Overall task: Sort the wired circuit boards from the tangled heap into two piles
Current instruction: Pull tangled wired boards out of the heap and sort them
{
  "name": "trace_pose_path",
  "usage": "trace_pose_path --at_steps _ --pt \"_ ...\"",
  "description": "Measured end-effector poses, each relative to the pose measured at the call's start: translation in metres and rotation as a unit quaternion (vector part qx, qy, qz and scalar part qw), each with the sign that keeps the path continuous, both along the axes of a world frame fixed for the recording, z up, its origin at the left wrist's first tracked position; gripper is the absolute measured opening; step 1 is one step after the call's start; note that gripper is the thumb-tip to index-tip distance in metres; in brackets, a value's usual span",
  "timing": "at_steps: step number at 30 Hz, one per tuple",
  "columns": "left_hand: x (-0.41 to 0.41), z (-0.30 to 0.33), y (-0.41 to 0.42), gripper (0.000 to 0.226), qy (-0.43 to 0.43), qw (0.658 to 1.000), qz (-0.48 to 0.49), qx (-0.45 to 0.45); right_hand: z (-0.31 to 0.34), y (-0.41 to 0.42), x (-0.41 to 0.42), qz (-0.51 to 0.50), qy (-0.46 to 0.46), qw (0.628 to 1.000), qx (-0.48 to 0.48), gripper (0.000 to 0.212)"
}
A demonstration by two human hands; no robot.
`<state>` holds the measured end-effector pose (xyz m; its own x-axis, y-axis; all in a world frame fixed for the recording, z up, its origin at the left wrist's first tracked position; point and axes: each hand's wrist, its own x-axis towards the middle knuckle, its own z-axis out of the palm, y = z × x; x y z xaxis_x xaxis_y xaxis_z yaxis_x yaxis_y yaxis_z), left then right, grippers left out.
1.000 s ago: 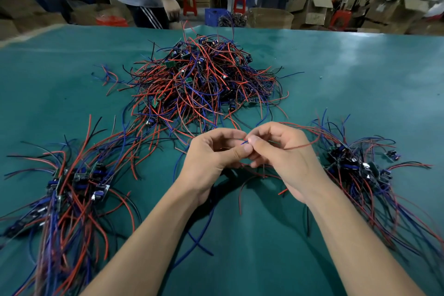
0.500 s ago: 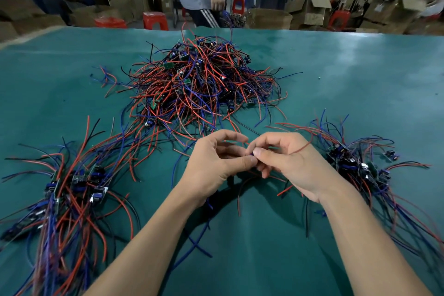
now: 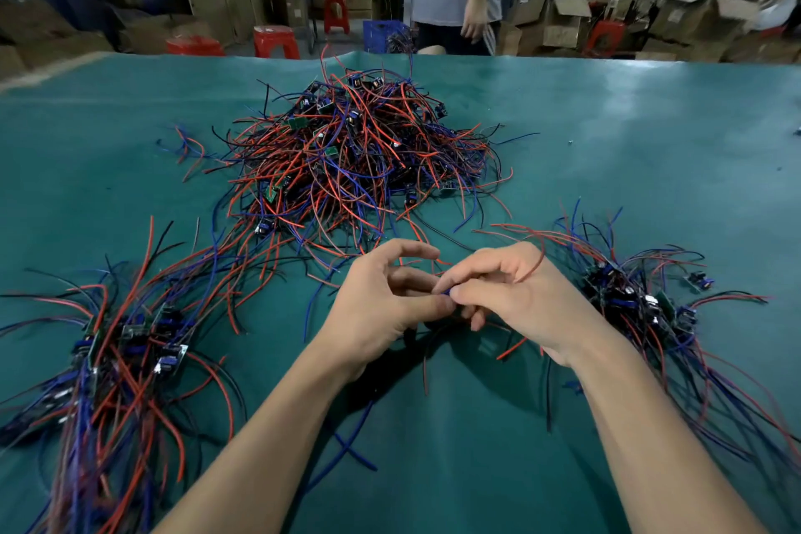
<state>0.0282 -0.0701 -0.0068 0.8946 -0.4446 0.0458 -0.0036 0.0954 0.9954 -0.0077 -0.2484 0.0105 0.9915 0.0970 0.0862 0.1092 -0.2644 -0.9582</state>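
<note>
Light, limp wired board (image 3: 446,295) pinched between left hand (image 3: 381,308) and right hand (image 3: 516,299) fingers above table (image 3: 650,169), between heap (image 3: 355,156) and two piles; probably best gripped by board edge, not snag-prone leads.

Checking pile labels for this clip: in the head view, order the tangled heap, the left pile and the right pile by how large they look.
1. Tangled heap and left pile: both look large; the left pile lies nearer the camera and is cut off by the frame, so I won't rank them.
2. Right pile: looks smallest.
</note>
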Motion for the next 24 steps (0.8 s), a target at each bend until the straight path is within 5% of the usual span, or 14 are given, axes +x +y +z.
trace_pose_path --at_steps 4,6,9,13,17,24 --pt "-0.001 0.003 -0.001 0.039 0.044 0.997 0.004 -0.059 -0.002 -0.003 0.004 -0.087 -0.043 0.995 -0.003 0.035" --pt "0.001 0.007 -0.001 0.023 0.122 0.985 0.006 -0.122 -0.003 -0.005 0.005 -0.130 -0.060 0.990 0.018 0.034" --pt "0.005 0.009 0.005 0.028 0.213 0.958 0.001 -0.194 -0.003 -0.005 0.005 -0.129 -0.062 0.986 0.087 0.029" --pt "0.000 0.006 -0.001 0.022 0.155 0.979 0.008 -0.133 -0.002 -0.002 0.003 -0.079 -0.036 0.984 0.157 0.031" --pt "-0.005 0.002 -0.006 0.019 0.078 0.994 0.008 -0.082 -0.003 0.004 0.001 -0.049 -0.005 0.993 0.107 0.024" --pt "-0.005 0.003 -0.005 0.011 0.088 0.991 0.003 -0.097 -0.002 0.014 0.002 -0.084 0.015 0.985 0.151 0.014"
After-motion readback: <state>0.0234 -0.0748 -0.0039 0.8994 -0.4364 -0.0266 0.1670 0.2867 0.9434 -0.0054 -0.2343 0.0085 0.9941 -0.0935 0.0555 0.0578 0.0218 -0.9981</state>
